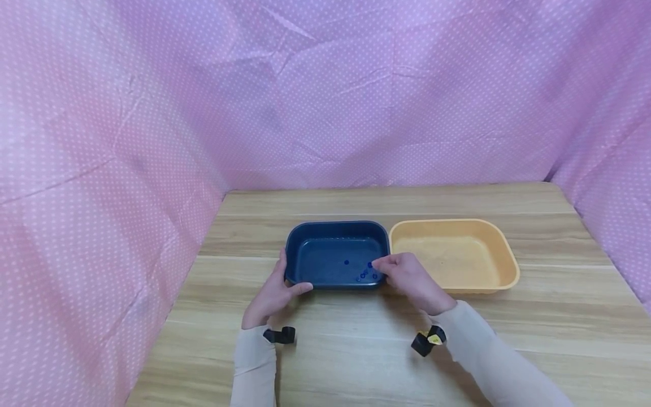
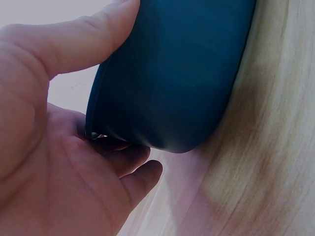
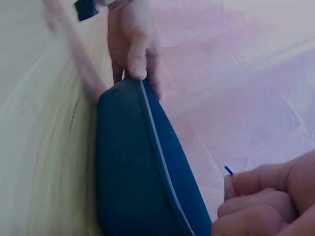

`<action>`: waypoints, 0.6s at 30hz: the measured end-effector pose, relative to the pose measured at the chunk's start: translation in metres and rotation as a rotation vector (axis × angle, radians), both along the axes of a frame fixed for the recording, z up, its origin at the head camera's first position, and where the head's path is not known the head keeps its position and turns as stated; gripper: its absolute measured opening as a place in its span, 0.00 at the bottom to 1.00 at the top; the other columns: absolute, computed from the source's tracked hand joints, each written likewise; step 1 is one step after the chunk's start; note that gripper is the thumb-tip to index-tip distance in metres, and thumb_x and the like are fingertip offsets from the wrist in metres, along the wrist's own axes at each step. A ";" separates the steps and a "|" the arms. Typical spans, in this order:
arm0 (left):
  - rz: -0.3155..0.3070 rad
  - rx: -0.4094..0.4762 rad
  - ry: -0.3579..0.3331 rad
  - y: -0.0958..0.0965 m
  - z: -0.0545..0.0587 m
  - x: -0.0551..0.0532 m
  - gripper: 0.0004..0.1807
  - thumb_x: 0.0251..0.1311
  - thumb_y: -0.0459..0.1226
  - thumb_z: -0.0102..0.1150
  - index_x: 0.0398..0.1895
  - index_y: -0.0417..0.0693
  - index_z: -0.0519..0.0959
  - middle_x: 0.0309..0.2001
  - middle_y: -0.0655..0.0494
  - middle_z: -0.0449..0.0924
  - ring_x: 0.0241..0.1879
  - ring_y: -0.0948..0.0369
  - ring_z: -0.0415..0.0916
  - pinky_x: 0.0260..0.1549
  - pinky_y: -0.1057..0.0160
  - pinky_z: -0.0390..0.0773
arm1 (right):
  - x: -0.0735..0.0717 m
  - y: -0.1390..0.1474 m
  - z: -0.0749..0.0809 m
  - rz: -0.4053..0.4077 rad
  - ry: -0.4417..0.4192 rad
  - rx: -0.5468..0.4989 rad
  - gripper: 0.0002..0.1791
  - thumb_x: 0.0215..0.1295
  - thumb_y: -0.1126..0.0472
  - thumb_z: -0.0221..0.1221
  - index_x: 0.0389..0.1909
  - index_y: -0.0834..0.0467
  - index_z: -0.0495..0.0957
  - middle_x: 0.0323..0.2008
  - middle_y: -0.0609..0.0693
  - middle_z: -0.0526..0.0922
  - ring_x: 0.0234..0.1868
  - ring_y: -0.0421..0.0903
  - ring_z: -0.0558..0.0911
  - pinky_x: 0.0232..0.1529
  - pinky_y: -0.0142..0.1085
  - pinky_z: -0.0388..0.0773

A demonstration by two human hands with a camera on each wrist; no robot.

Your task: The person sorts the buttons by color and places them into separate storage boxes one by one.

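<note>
A dark blue plastic bin (image 1: 335, 284) stands on the table, and my left hand (image 1: 274, 294) holds its left end. The thumb lies at the front rim while the fingers go round the side, as the left wrist view shows. Several small blue round pieces lie in the bin, mostly towards its right end; one piece (image 1: 346, 262) is nearer the middle. Over that right end, my right hand (image 1: 409, 278) pinches a small thin blue piece (image 3: 228, 170) between thumb and forefinger. Its other fingers are curled, and most of the piece is hidden.
A yellow-orange bin (image 1: 500, 280) stands close against the blue bin's right side, with its floor visible. Both rest on a wood-grain table (image 1: 351, 350). Pink dotted cloth (image 1: 325, 113) hangs behind and at both sides.
</note>
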State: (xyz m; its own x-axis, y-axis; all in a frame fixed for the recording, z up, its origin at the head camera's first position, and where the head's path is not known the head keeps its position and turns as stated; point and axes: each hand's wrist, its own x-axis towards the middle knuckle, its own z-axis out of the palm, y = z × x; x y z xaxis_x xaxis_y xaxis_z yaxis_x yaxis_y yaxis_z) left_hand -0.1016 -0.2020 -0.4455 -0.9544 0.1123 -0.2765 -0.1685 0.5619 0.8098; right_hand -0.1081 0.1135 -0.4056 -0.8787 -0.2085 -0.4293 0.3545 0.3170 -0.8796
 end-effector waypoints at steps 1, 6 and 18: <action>0.000 0.000 0.000 0.000 0.000 0.000 0.64 0.56 0.47 0.69 0.77 0.56 0.26 0.78 0.47 0.33 0.75 0.45 0.40 0.68 0.42 0.50 | 0.000 0.001 0.000 -0.011 -0.005 -0.027 0.17 0.72 0.53 0.54 0.47 0.62 0.82 0.13 0.48 0.63 0.14 0.45 0.64 0.18 0.32 0.59; 0.001 -0.004 -0.001 0.000 0.000 0.000 0.63 0.56 0.47 0.69 0.77 0.54 0.27 0.78 0.47 0.34 0.75 0.45 0.40 0.68 0.42 0.50 | -0.002 0.002 0.000 -0.068 -0.019 -0.155 0.17 0.72 0.52 0.54 0.46 0.63 0.81 0.12 0.46 0.60 0.12 0.44 0.60 0.16 0.31 0.58; -0.002 -0.008 0.005 0.000 0.000 0.001 0.63 0.56 0.47 0.69 0.77 0.52 0.28 0.78 0.47 0.34 0.74 0.44 0.41 0.67 0.41 0.51 | -0.006 0.000 -0.001 -0.103 -0.008 -0.299 0.17 0.73 0.54 0.53 0.41 0.66 0.79 0.13 0.45 0.60 0.14 0.43 0.61 0.16 0.29 0.56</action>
